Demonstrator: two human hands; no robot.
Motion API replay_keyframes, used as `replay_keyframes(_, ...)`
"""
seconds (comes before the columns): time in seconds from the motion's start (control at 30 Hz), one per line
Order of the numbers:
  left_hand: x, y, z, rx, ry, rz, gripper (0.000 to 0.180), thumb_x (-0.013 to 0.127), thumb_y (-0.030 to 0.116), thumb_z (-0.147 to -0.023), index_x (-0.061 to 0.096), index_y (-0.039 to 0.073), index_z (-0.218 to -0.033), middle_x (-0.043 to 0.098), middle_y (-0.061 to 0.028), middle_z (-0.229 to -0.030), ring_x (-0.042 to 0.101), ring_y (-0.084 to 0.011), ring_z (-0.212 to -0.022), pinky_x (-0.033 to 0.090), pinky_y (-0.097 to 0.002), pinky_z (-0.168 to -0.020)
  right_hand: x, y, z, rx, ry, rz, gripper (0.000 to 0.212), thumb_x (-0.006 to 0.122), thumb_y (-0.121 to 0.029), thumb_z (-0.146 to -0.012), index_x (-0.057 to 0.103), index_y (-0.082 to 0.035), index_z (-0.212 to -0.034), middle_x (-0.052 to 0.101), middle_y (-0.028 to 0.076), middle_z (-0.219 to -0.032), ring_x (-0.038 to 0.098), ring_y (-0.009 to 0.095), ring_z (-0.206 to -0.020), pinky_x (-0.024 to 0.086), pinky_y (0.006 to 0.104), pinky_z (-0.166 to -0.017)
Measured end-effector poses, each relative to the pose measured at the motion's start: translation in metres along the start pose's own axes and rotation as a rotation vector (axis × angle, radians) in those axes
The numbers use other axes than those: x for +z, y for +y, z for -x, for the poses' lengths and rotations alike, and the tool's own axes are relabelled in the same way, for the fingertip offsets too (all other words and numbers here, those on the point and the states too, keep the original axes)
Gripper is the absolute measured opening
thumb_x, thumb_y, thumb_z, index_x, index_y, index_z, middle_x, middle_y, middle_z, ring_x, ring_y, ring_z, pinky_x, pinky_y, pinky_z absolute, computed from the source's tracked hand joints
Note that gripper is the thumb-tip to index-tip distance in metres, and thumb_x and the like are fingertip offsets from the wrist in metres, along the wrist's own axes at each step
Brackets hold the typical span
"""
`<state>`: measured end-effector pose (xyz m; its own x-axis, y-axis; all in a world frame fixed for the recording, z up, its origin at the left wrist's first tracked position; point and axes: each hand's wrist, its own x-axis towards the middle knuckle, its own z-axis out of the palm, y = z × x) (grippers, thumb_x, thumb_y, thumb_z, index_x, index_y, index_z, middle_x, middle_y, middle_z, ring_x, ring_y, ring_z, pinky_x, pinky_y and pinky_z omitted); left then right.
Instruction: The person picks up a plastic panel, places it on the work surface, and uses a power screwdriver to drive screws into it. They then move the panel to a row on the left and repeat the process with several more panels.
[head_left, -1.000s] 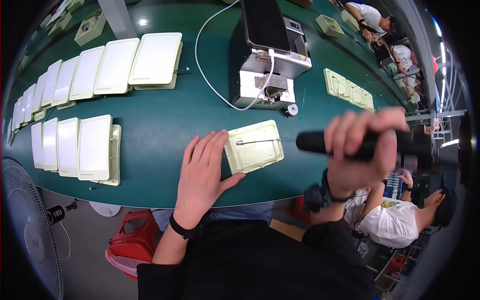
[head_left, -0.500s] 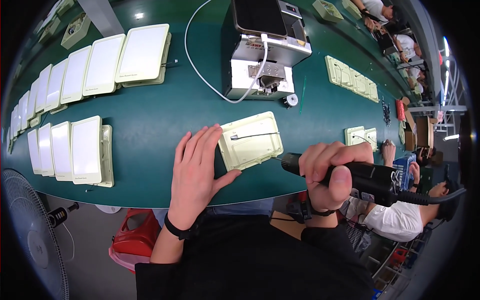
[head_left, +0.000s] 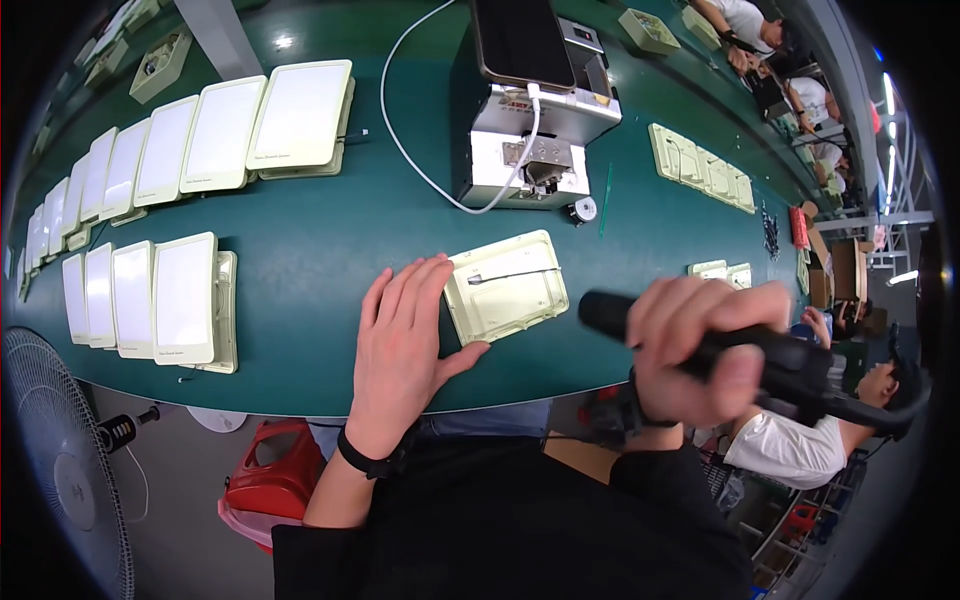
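A pale cream plastic housing [head_left: 507,300] lies open side up on the green table, a short dark cable across its inside. My left hand [head_left: 400,335] rests against its left edge, fingers stretched out and thumb along the near corner. In my right hand [head_left: 700,345] is a black corded electric screwdriver [head_left: 606,315], its front end pointing left, a little right of the housing and apart from it. Motion blurs the tool and the hand; the screwdriver's bit cannot be made out.
Rows of white-faced panels [head_left: 225,130] lean over one another at left. A silver-black machine [head_left: 525,150] bears a phone [head_left: 520,40] with a white cable. More cream housings [head_left: 700,168] lie at right. A fan [head_left: 70,470] stands lower left; co-workers sit at right.
My right hand has drawn the screwdriver back to the right, away from the housing's edge. My left hand stays on the housing. The view has shifted slightly.
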<state>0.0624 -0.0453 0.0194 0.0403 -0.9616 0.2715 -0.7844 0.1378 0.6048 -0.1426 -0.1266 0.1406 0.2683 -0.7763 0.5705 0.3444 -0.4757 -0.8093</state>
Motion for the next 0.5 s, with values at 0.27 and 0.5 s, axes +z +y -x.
replay_keyframes(0.27,-0.002,0.0,0.004,-0.016,0.02,0.029,0.088,0.094,0.027,-0.07,0.05,0.004,-0.142,0.059,-0.0121,-0.144,0.055,-0.0315,-0.135,0.036,-0.0512,-0.12,0.032,0.049,-0.098,-0.155,0.185,0.141,0.013,0.058,-0.017,-0.102,0.052,-0.007,-0.106,0.049,0.005,-0.067,0.046,0.016,-0.049,0.043,0.0344,-0.051)
replay_keyframes(0.5,-0.004,-0.005,0.006,-0.013,0.006,0.021,0.086,0.09,0.033,-0.074,0.049,0.003,-0.144,0.057,-0.0121,-0.145,0.054,-0.0302,-0.136,0.035,-0.0498,-0.121,0.034,0.038,-0.053,0.008,0.121,0.025,0.01,0.059,-0.016,-0.1,0.054,-0.007,-0.102,0.048,0.004,-0.066,0.045,0.016,-0.049,0.042,0.0343,-0.05)
